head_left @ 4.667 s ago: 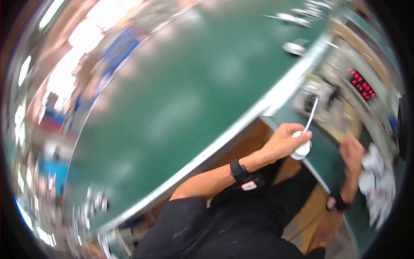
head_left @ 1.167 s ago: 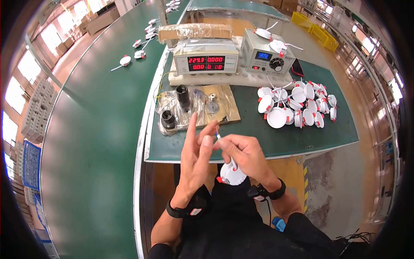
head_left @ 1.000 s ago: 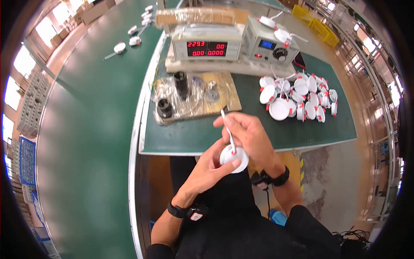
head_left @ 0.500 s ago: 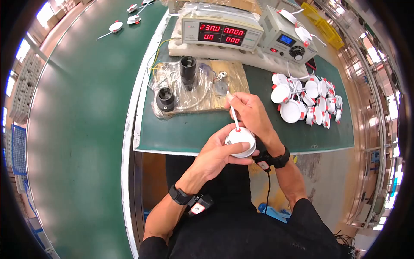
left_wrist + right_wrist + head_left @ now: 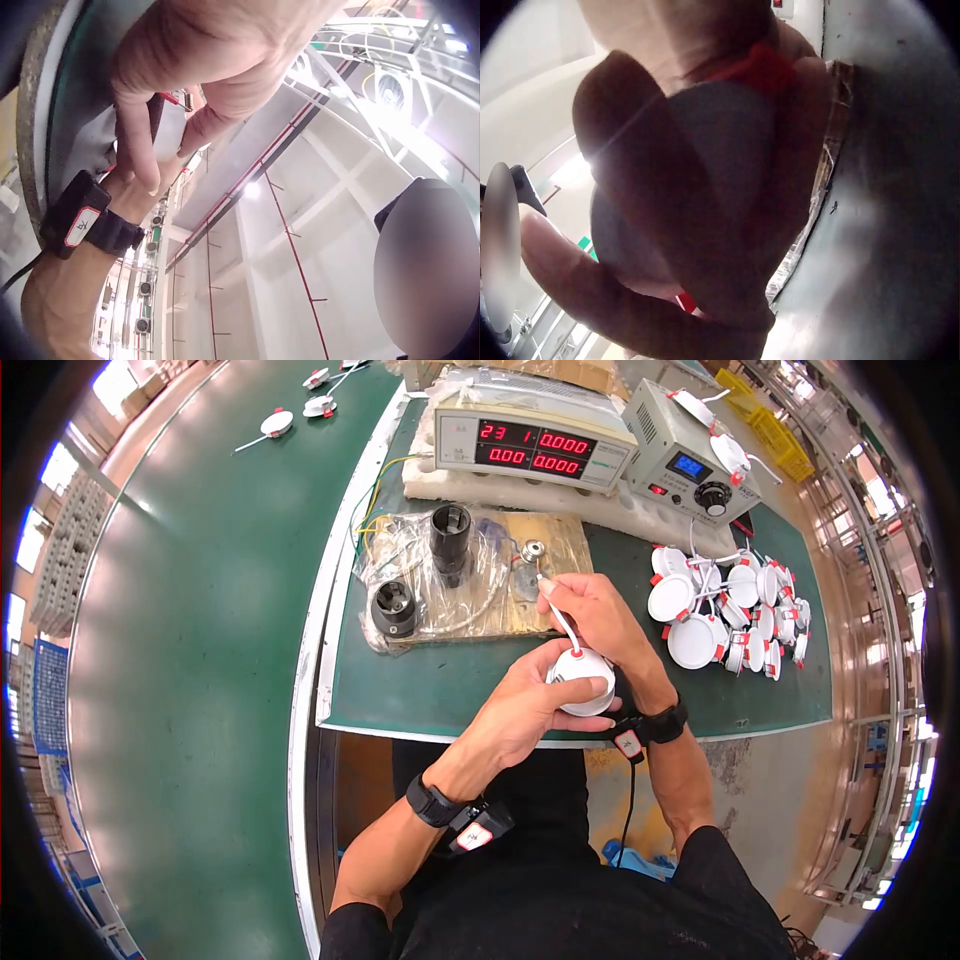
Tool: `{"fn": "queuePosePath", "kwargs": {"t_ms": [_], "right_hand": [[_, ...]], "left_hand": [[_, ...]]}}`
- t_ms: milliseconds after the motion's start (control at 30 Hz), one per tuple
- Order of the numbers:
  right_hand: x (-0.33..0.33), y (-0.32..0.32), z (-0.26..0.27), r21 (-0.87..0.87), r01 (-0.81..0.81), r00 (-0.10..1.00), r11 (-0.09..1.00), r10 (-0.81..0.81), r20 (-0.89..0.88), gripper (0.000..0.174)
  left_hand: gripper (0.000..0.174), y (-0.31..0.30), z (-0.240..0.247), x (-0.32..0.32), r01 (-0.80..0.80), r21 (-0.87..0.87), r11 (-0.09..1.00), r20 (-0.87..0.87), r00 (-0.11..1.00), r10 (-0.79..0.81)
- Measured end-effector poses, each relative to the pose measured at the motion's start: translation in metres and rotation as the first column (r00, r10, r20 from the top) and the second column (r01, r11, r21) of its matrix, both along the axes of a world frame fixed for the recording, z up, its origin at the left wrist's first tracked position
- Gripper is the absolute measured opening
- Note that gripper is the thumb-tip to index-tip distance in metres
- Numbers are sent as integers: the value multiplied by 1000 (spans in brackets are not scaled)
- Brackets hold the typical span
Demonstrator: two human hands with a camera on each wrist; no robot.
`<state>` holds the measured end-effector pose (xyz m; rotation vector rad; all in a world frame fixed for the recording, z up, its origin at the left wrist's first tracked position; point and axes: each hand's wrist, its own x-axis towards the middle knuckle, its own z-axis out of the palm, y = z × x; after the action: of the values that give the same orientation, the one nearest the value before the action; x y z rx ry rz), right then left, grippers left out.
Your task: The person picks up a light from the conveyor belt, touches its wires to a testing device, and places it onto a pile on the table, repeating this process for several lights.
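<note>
My left hand (image 5: 510, 710) grips a round white downlight (image 5: 583, 700) with red clips, thumb across its face. In the right wrist view the downlight (image 5: 724, 124) looms behind dark, curled fingers. A white cable (image 5: 564, 622) rises from a red grommet on the lamp. Near the cable's tip, my right hand (image 5: 603, 622) pinches it between thumb and forefinger. That tip overlaps the clear round disc below a small metal terminal (image 5: 534, 550) on the wooden board (image 5: 568, 540). Two black lamp sockets (image 5: 451, 538) stand on the board's plastic-wrapped left part.
A power meter (image 5: 535, 448) with red digits and a grey regulator box (image 5: 690, 460) stand behind the board. To the right lie several heaped downlights (image 5: 692, 642); two more rest on the regulator. A long green table (image 5: 200, 660) runs along the left.
The right hand first held the cable tip beside the open left hand; the left then took the lamp body. Both hands have moved forward toward the board, and the meter digits have changed.
</note>
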<state>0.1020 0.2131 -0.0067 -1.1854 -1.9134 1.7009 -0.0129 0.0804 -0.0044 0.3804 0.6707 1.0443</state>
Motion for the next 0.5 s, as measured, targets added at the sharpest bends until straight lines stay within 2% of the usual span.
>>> {"fn": "queuePosePath", "kwargs": {"t_ms": [133,333,500], "right_hand": [[1,0,0,-60,-1,998,998,-3,-63,39],[0,2,-4,-34,20,999,999,-21,-31,35],[1,5,-6,-40,19,996,999,-23,-84,32]], "left_hand": [[44,0,2,2,-14,-8,1000,10,1000,14],[42,3,0,1,-19,-11,1000,18,1000,19],[41,3,5,2,-33,-12,999,-7,999,33]]}}
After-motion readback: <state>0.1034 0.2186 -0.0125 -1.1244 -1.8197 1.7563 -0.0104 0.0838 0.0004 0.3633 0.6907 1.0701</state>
